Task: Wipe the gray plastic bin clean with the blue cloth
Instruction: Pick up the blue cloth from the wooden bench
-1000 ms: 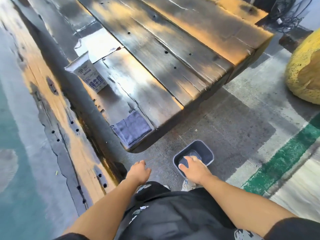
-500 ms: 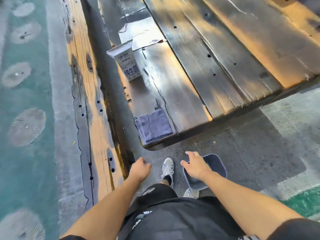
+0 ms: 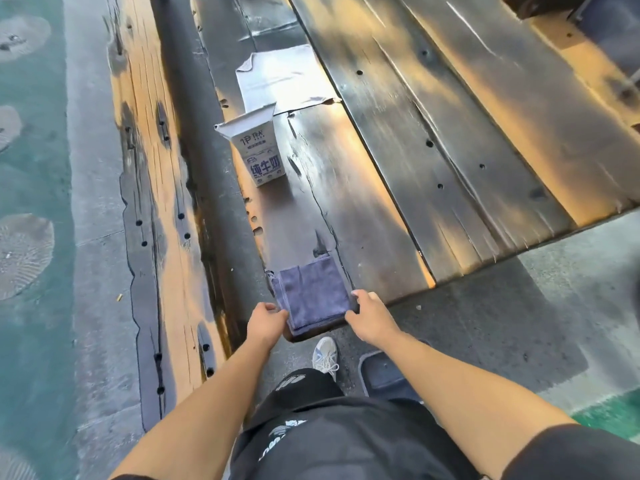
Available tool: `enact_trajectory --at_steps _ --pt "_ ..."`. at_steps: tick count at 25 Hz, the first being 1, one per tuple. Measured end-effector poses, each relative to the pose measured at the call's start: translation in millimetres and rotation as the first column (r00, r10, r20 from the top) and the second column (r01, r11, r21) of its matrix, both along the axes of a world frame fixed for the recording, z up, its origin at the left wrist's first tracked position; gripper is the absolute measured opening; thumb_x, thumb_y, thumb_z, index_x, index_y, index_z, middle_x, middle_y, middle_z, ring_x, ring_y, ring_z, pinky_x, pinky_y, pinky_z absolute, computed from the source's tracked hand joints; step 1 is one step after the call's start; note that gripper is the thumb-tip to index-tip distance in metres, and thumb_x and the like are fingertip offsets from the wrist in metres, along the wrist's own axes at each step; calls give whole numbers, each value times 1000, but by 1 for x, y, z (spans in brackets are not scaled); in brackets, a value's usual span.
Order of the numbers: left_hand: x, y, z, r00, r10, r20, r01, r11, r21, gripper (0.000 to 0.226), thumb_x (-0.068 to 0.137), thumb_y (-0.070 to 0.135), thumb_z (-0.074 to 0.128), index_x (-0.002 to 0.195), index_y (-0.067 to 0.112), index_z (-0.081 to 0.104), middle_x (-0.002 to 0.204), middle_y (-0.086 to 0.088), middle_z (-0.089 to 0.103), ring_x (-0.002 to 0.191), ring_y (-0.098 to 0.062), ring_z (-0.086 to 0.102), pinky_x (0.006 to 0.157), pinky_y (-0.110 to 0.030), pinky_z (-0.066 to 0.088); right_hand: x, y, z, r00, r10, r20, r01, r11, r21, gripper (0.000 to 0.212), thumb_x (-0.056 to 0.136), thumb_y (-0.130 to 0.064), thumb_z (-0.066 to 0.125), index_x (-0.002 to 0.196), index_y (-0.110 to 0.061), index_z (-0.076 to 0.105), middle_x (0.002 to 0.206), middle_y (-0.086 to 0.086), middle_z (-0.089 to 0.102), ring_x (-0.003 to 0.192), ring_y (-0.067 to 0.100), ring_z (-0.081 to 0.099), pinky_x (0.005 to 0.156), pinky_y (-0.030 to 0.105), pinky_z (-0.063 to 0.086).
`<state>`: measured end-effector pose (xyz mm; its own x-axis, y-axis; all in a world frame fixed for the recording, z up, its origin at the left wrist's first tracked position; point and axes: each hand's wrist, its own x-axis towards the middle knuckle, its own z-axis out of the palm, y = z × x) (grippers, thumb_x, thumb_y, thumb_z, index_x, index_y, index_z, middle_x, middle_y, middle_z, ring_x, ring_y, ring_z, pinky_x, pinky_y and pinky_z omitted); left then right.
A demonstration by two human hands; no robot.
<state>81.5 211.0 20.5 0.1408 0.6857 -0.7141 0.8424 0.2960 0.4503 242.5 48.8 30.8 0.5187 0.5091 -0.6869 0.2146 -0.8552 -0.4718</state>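
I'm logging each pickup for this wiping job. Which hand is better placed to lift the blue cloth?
Probably the right hand: its fingers already touch the blue cloth's near right corner, and the gray bin sits just below that arm. The left hand is equally close at the left edge.

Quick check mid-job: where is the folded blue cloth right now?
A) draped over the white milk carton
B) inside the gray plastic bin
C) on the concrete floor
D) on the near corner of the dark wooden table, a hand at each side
D: the folded blue cloth lies on the dark wooden table's near corner, with the left hand and right hand at its two sides; the gray plastic bin sits on the floor below.
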Motion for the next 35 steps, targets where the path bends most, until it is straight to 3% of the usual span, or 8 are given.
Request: enact_trajectory --at_steps 4,9,14,19,22,26,30,35 --pt "9 23 -14 994 110 26 -107 990 -91 37 84 20 72 116 11 58 114 -21 70 95 -31 67 95 -51 54 11 31 -2 999 -36 -2 35 998 -44 61 92 -28 57 151 -17 42 142 14 46 122 36 57 104 43 48" --pt "25 24 -9 994 106 39 -104 993 -61 31 85 17 74 113 10 65 109 -9 70 95 -25 66 90 -36 54 11 52 -5 994 -64 83 70 995 -77 55 94 -28 58 146 -18 47 139 10 48 124 32 55 102 41 47" --pt "35 24 -12 992 126 0 -126 991 -55 37 79 21 79 105 15 53 99 -9 63 96 -29 63 92 -38 53 6 66 -10 994 -95 56 100 990 -94 58 93 -29 63 147 -16 44 139 11 49 125 34 55 103 44 48" --pt "34 22 -26 972 232 46 -222 963 -156 31 64 17 79 56 19 49 57 -14 54 59 -23 54 65 -37 51 1 69 -15 990 -136 37 139 986 -96 52 92 -28 68 139 -14 50 132 10 60 121 31 60 99 38 48" --pt "38 17 -15 962 266 66 -243 939 -244 25 84 3 75 68 13 58 70 -12 65 68 -25 63 71 -41 59 2 67 -18 982 -191 7 191 977 -99 50 90 -26 71 136 -15 55 126 10 67 115 30 65 94 35 51" --pt "37 11 -15 955 280 94 -248 934 -258 14 79 7 73 74 12 61 75 -12 70 70 -29 69 74 -47 63 3 65 -16 974 -219 -53 213 973 -90 26 84 -20 72 109 -14 70 109 7 74 93 25 65 78 28 52" --pt "39 1 -8 940 314 132 -271 925 -267 18 84 10 64 72 15 52 68 -9 58 62 -24 55 57 -31 45 -1 52 -12 951 -298 -83 299 954 -1 14 79 -13 69 87 -20 61 105 8 68 82 19 59 67 25 41" --pt "45 -16 3 893 422 155 -340 859 -384 8 85 18 59 81 12 57 78 -10 60 74 -25 57 67 -33 47 -5 27 -5 907 -358 -223 392 910 135 19 84 -6 66 102 -12 62 108 7 70 95 21 63 75 29 50"
